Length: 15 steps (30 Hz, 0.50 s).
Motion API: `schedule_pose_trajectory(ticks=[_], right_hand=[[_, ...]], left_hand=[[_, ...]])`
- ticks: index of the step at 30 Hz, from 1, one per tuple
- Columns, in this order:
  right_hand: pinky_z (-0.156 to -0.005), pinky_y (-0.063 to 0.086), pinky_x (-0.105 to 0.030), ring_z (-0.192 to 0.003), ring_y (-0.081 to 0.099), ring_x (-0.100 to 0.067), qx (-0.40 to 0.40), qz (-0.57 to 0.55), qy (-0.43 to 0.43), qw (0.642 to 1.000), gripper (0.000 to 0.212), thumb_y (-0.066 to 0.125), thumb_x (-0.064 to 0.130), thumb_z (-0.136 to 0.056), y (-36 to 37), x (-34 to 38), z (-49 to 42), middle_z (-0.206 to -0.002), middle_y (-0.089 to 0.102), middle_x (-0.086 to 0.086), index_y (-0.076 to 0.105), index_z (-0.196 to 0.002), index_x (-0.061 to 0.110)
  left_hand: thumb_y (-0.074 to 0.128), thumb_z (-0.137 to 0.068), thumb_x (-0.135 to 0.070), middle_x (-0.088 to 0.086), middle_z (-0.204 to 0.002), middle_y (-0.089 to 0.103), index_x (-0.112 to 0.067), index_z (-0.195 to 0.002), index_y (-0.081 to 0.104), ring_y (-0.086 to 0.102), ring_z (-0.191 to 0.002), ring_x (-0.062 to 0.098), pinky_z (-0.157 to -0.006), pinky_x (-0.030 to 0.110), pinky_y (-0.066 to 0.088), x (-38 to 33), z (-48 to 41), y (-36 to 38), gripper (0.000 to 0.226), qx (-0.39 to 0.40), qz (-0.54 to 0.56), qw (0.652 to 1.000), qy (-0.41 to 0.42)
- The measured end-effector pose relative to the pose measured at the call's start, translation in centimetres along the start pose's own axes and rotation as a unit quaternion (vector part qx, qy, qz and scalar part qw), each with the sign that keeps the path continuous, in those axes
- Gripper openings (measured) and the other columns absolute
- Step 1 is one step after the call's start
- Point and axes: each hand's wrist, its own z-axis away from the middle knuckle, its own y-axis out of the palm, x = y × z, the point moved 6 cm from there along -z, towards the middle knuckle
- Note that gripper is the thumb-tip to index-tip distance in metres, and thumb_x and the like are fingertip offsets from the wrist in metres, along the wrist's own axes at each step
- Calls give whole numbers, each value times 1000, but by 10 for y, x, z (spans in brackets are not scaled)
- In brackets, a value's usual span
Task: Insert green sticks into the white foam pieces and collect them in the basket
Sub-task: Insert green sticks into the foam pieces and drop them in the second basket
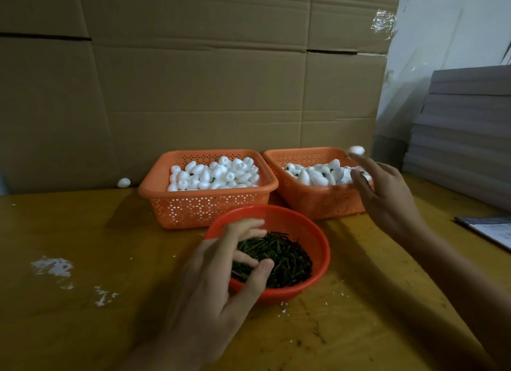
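We judge the white foam pieces (213,174) feather-light and easy to dent: pinch them gently at the sides. They are smooth egg shapes, lying in the orange baskets (154,188) at the counter's (83,232) far edge. Our left hand (215,282) curls over the green sticks (279,257), and we cannot tell if it grips any. Our right hand (387,199), fingers straight, has one foam piece (356,150) at its fingertip.

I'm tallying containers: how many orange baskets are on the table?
3: left rectangular basket at the back, right rectangular basket beside it, round basket in front, holding green sticks.
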Motion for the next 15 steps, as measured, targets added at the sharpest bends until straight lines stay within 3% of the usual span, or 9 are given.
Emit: schedule_pose_trajectory(ticks=[2,3,6,9,12,14,15], right_hand=[[-121,28,-50,-155,25,-28,35,80,25,996,51,31,44,-111,5,-21,-2,-166,38,-6,42,-158,27],[-121,27,-51,-155,24,-31,32,95,23,995,52,30,43,-111,5,-26,-2,-167,36,-9,44,-157,24],[-109,39,-48,-143,41,-34,-35,77,-8,996,41,37,33,-111,-2,-17,4,-153,51,-14,60,-139,15],[-89,49,-39,-114,60,-22,-54,5,-88,995,31,43,33,-110,-5,22,12,-123,67,-3,67,-120,17],[-89,52,-23,-107,62,1,156,-75,-184,968,48,33,64,-104,18,83,37,-115,67,20,67,-120,34],[-110,39,-19,-119,55,5,310,-8,-235,921,57,23,73,-102,44,106,61,-124,64,23,64,-126,41],[-122,23,-22,-126,51,6,358,27,-243,901,61,19,73,-101,52,108,70,-130,63,23,63,-129,41]], left_hand=[[42,-96,-68,-37,-130,58,-55,-135,46,65,-109,-5,-97,34,51,1,0,3,41,12,-41,999,12],[43,-97,-65,-37,-125,59,-51,-131,52,62,-111,-8,-97,29,48,0,-1,4,37,14,-63,998,22],[46,-102,-52,-30,-107,65,-40,-109,67,56,-109,-13,-96,22,39,-4,-2,6,25,13,-125,990,69],[44,-104,-47,-28,-107,66,-37,-97,71,56,-109,-10,-96,24,37,-5,-3,10,30,24,-156,983,93],[45,-103,-44,-25,-105,62,-35,-96,67,57,-105,-3,-89,25,42,-6,-2,7,25,7,-143,986,90],[45,-102,-41,-22,-106,58,-32,-100,63,60,-103,4,-83,24,47,-4,-6,0,20,-14,-106,992,67],[45,-102,-38,-21,-108,56,-31,-102,62,60,-103,5,-82,22,49,-4,-11,-6,19,-32,-91,994,61]])
